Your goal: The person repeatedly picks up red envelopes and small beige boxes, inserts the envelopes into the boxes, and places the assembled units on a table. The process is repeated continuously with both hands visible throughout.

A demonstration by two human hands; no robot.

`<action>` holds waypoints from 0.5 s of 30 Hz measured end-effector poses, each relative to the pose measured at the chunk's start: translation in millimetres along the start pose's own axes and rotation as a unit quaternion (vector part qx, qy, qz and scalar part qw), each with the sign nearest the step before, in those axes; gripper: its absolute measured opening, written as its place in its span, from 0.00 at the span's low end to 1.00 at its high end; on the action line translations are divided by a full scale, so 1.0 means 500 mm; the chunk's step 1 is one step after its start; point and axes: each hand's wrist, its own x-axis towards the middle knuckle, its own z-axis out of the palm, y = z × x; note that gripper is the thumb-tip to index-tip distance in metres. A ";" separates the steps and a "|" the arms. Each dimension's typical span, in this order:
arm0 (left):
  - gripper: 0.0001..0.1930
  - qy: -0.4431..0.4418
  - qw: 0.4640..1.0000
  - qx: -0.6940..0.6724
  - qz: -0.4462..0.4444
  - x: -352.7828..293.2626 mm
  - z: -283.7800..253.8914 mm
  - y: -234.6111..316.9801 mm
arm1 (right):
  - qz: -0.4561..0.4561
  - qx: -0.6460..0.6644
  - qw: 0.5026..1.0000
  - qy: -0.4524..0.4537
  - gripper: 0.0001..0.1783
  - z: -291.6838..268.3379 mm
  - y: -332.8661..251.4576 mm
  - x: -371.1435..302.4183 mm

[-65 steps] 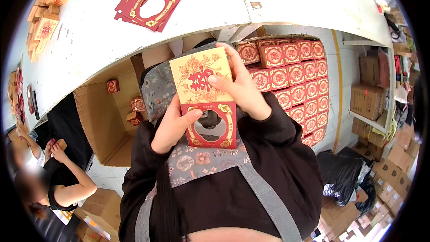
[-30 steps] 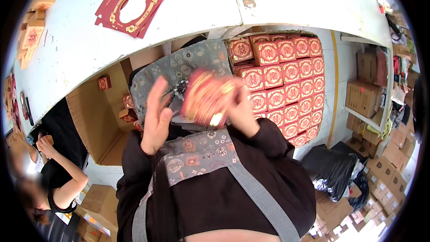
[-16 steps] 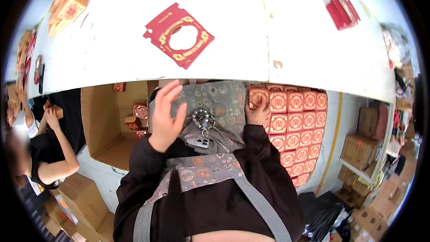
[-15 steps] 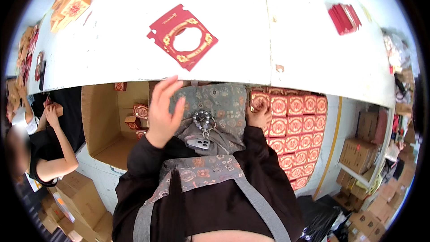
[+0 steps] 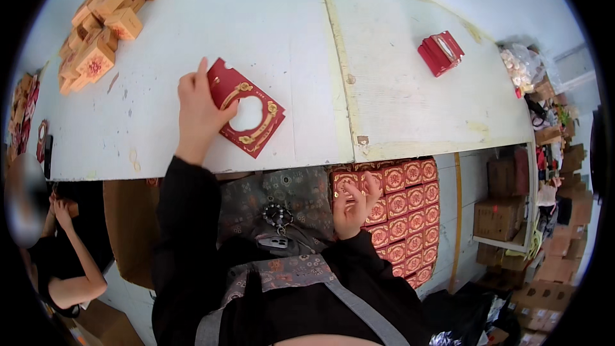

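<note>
Card (image 5: 237,84) slants, long axis toward lower right.

And here the left hand (image 5: 197,107) covers one edge of the flat red-and-gold cardboard sleeve (image 5: 266,129), its curled fingertips out of sight! Over right, the right hand (image 5: 351,214) masks some red-and-gold square boxes (image 5: 416,223); contact, impossible to call. The white tabletop (image 5: 269,6) hides the tall brown cardboard carton's (image 5: 131,234) far end, and the lower edge crops a shiny black plastic bag (image 5: 456,313)!
</note>
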 end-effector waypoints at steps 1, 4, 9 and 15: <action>0.46 0.023 0.999 -0.024 0.011 -0.010 -0.008 0.025 | 0.003 0.025 1.000 -0.012 0.30 0.005 -0.043 0.050; 0.45 0.095 0.989 -0.114 0.029 -0.082 -0.051 0.104 | 0.119 0.297 0.942 -0.106 0.50 0.069 -0.133 0.195; 0.36 0.196 0.945 -0.222 0.138 -0.177 -0.082 0.120 | -0.122 0.217 0.967 -0.044 0.10 0.177 -0.180 0.268; 0.24 -0.184 0.832 -0.522 -0.037 -0.243 -0.243 0.106 | 0.072 0.377 0.784 -0.487 0.45 0.135 -0.248 0.311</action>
